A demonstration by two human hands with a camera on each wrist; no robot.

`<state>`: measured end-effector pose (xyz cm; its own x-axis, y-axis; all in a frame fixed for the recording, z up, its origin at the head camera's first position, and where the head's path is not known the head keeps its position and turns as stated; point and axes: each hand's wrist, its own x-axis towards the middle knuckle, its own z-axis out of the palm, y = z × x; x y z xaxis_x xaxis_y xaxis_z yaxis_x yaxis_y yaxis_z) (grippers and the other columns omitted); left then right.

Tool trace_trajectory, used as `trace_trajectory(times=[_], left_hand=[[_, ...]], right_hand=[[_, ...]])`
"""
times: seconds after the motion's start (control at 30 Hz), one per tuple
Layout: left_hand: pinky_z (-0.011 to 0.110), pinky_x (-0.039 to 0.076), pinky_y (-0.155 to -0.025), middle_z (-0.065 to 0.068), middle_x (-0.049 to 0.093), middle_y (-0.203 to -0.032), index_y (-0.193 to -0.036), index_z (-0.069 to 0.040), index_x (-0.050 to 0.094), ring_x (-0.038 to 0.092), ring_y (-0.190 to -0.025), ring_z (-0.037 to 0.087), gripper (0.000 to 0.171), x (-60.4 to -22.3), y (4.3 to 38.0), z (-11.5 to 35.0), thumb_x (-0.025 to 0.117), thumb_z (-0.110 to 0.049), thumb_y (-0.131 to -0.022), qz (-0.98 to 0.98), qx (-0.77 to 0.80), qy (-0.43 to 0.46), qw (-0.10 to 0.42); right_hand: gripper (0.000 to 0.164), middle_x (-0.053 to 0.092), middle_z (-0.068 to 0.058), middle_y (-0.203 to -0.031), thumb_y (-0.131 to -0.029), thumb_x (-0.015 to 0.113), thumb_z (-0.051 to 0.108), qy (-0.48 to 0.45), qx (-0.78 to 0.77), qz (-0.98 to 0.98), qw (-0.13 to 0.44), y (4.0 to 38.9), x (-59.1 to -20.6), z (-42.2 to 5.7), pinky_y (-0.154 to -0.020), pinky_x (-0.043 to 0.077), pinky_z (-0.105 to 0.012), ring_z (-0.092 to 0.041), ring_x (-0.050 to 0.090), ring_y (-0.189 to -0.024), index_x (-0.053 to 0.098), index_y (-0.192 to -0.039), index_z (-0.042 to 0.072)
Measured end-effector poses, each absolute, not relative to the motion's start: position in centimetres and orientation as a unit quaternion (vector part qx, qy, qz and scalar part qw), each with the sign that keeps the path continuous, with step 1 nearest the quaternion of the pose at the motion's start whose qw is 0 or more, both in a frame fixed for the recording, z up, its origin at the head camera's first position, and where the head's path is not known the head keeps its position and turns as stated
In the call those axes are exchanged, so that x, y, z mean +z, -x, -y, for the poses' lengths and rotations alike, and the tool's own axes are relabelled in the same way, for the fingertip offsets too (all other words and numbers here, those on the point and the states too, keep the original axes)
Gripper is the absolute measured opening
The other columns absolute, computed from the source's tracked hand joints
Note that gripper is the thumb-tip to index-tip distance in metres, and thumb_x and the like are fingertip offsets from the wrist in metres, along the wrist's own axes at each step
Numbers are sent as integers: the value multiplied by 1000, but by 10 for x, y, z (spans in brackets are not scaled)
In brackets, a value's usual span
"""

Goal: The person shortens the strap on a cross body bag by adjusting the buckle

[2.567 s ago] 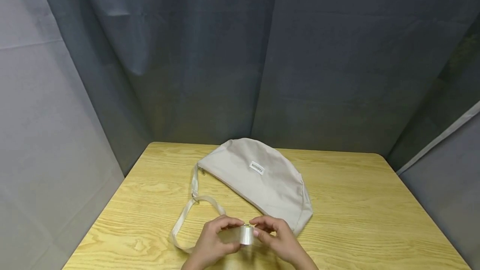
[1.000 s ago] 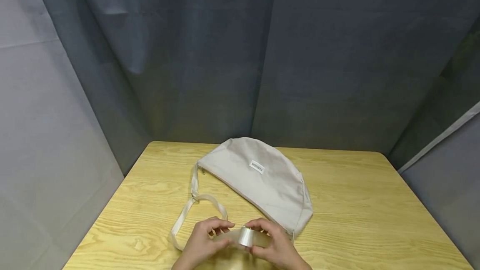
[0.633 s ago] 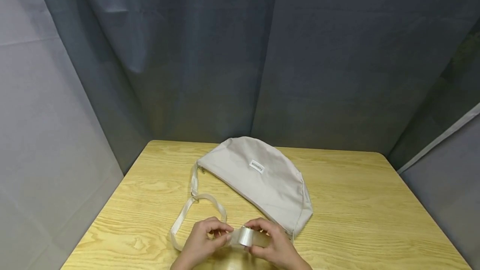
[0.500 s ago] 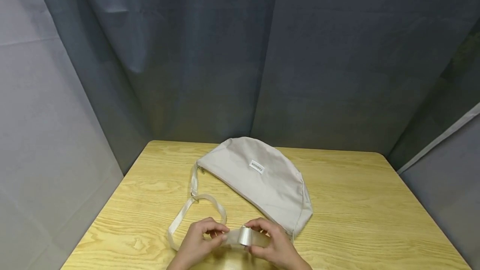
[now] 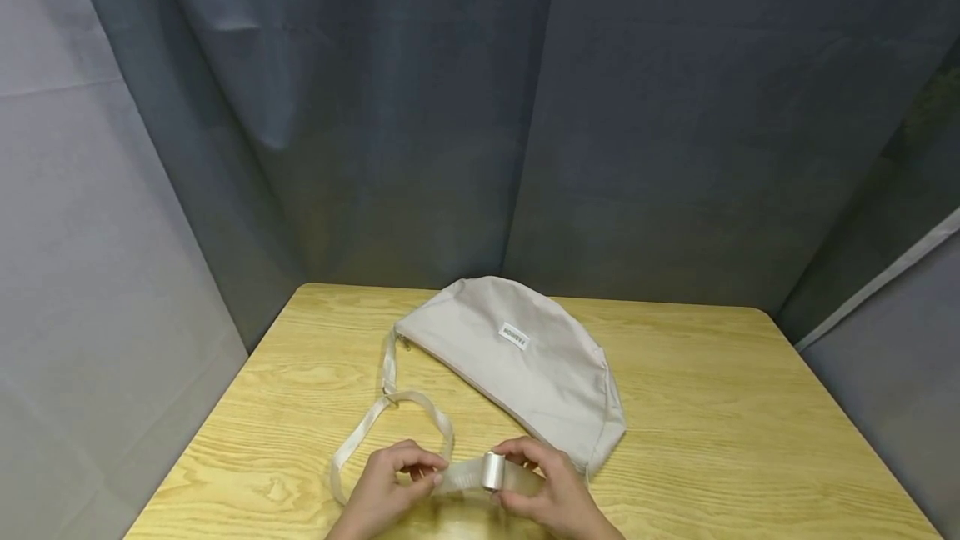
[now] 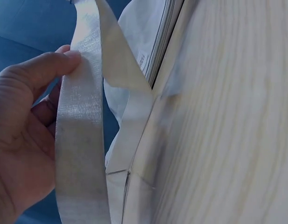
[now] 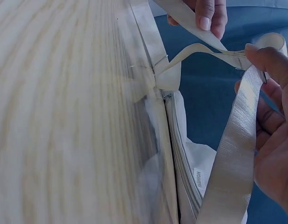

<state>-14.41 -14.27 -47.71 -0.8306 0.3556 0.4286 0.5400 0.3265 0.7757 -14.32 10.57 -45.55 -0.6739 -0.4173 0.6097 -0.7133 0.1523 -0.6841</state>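
A beige half-moon bag with a small white label lies on the table, its zipper edge toward me. Its webbing strap runs between my hands above the table. My left hand pinches the strap between thumb and fingers; in the left wrist view the thumb presses on the woven strap. My right hand grips the strap where it folds into a shiny loop. A thin metal strap slider is partly visible beside the right thumb, mostly covered by webbing and fingers.
The wood-grain table extends to both sides of the bag. A dark curtain hangs behind it, with a grey panel at the left. A slack strap loop lies left of the bag.
My left hand has drawn left, away from the right hand, and a longer stretch of strap shows between them. The right hand still holds the folded loop. The bag has stayed put.
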Motion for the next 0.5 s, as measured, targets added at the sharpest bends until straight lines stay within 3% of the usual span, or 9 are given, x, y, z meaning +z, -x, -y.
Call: trace_trajectory(times=[0.27,0.5], left_hand=[[29,46,-70,-10,64,-90,-100,-15,69,57,-80,10,20,-484,149,130,72,-21,-82,824,-502,259,49],[27,47,-67,-9,62,-88,-99,-17,70,55,-76,9,17,-477,151,116,71,-20,-83,811,-520,264,43]], right_hand=[[41,66,-4,-95,-67,78,-4,-378,532,746,136,141,-453,-105,-60,49,-32,-20,59,-74,61,-104,0],[39,66,-3,-98,-68,78,-3,-367,541,748,115,139,-453,-103,-61,49,-31,-21,59,-73,61,-104,0]])
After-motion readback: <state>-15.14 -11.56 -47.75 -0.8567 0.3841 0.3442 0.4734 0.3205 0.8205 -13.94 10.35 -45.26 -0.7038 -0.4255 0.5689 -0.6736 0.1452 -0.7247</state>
